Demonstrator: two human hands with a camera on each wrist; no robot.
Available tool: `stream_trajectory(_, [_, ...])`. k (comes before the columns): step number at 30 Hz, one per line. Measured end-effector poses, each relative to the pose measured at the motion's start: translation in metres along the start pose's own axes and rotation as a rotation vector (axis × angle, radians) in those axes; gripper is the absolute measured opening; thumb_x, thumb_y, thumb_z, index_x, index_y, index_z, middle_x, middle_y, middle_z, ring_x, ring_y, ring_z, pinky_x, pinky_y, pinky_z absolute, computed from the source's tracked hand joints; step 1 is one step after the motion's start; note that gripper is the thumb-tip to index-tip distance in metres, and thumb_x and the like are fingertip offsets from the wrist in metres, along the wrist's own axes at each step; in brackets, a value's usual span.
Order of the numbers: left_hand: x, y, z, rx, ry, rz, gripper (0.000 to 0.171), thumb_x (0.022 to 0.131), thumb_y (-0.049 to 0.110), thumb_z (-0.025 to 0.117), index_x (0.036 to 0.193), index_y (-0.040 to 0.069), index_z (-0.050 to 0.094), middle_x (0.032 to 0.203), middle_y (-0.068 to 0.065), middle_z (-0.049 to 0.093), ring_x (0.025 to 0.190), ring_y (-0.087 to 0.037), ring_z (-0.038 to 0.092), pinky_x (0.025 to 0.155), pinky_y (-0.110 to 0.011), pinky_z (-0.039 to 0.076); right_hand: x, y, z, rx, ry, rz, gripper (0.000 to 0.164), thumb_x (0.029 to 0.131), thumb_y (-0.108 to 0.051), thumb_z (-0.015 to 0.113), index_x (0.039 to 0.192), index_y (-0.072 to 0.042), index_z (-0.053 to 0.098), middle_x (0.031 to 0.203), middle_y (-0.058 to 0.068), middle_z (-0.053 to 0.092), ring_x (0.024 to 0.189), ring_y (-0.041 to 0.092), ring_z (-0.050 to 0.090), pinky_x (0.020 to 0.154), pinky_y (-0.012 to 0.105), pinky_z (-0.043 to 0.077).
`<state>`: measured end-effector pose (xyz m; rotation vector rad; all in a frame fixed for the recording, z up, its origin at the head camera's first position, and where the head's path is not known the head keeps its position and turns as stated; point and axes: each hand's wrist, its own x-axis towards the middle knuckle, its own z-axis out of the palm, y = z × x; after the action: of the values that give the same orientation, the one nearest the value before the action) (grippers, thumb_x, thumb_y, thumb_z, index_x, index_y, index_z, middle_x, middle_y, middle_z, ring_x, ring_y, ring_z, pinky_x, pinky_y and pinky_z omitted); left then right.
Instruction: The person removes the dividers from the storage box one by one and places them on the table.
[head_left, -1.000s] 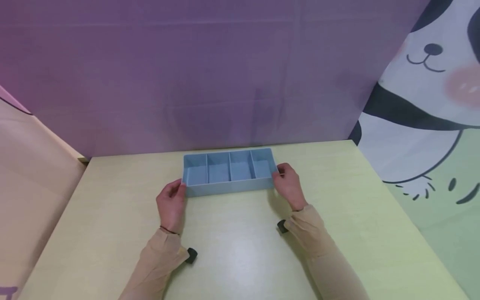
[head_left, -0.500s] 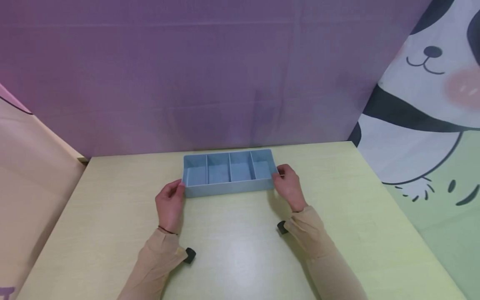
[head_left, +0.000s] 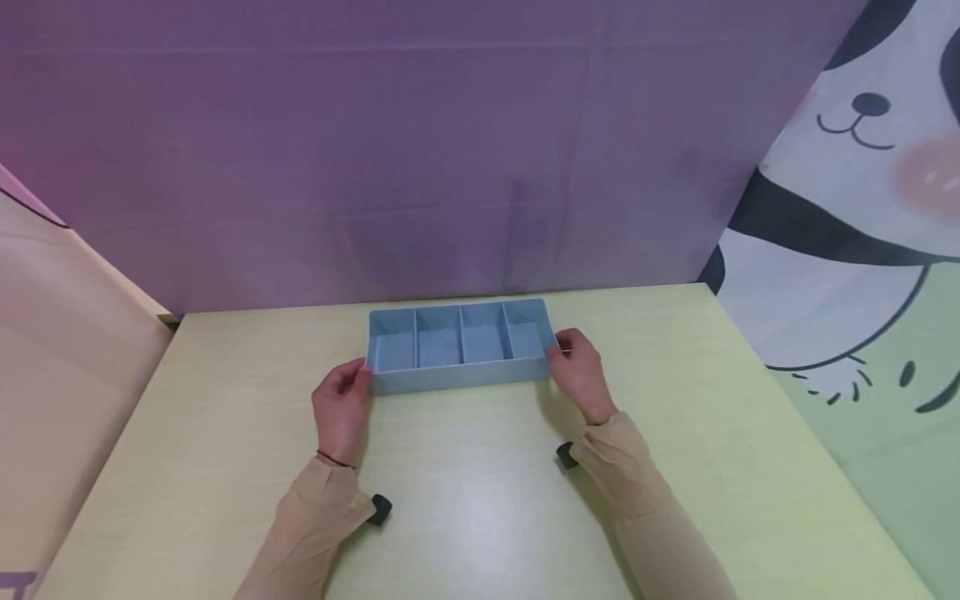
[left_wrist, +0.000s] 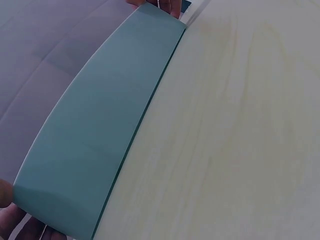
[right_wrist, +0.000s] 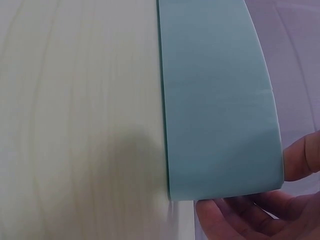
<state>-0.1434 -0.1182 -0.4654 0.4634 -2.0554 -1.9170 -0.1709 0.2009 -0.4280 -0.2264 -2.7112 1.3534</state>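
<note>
A light blue divided tray [head_left: 461,377] with a row of compartments lies near the table's back edge; nothing lies inside it. My left hand [head_left: 342,412] grips its left end, the thumb at the front corner. At the opposite end my right hand [head_left: 580,375] holds the other front corner between thumb and fingers. The left wrist view shows the tray's long front wall [left_wrist: 95,120] running between both hands. In the right wrist view, thumb and curled fingers [right_wrist: 212,217] sit around the tray's end. Most of the left fingers are hidden.
The pale wooden table [head_left: 465,517] extends in front and to both sides. Right behind the tray rises a purple cloth backdrop [head_left: 450,167]. A panda-print sheet [head_left: 832,308] hangs at the right, a pale sheet [head_left: 67,375] at the left. Each sleeve carries a small black device [head_left: 381,509].
</note>
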Motion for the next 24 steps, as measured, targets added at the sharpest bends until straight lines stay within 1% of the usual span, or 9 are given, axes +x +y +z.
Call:
stream_trajectory(14, [0.0007, -0.0002, -0.0004, 0.012, 0.002, 0.002, 0.026, 0.093, 0.013, 0.061, 0.114, -0.002, 0.066, 0.11, -0.017, 0.066, 0.091, -0.014, 0.057, 0.073, -0.018, 0.044, -0.001, -0.0023, -0.0003, 0.0, -0.002, 0.001, 0.034, 0.093, -0.014, 0.05, 0.121, 0.005, 0.053, 0.116, 0.024, 0.059, 0.104, 0.034, 0.058, 0.084, 0.044, 0.048])
stream_trajectory(18, [0.0009, -0.0007, -0.0009, 0.014, -0.008, -0.008, 0.027, 0.093, 0.013, 0.061, 0.115, -0.002, 0.066, 0.111, -0.017, 0.065, 0.092, -0.014, 0.057, 0.074, -0.019, 0.044, -0.0019, -0.0019, 0.0, 0.005, 0.011, -0.015, 0.034, 0.093, -0.014, 0.051, 0.121, 0.005, 0.053, 0.116, 0.024, 0.059, 0.103, 0.035, 0.059, 0.083, 0.044, 0.048])
stream_trajectory(24, [0.0015, -0.001, -0.0016, -0.002, -0.019, -0.011, 0.027, 0.093, 0.013, 0.062, 0.115, -0.002, 0.065, 0.112, -0.016, 0.065, 0.093, -0.015, 0.057, 0.075, -0.02, 0.044, -0.0023, -0.0013, 0.0004, 0.038, 0.05, -0.038, 0.035, 0.092, -0.015, 0.052, 0.12, 0.005, 0.052, 0.117, 0.022, 0.058, 0.105, 0.035, 0.058, 0.087, 0.045, 0.047])
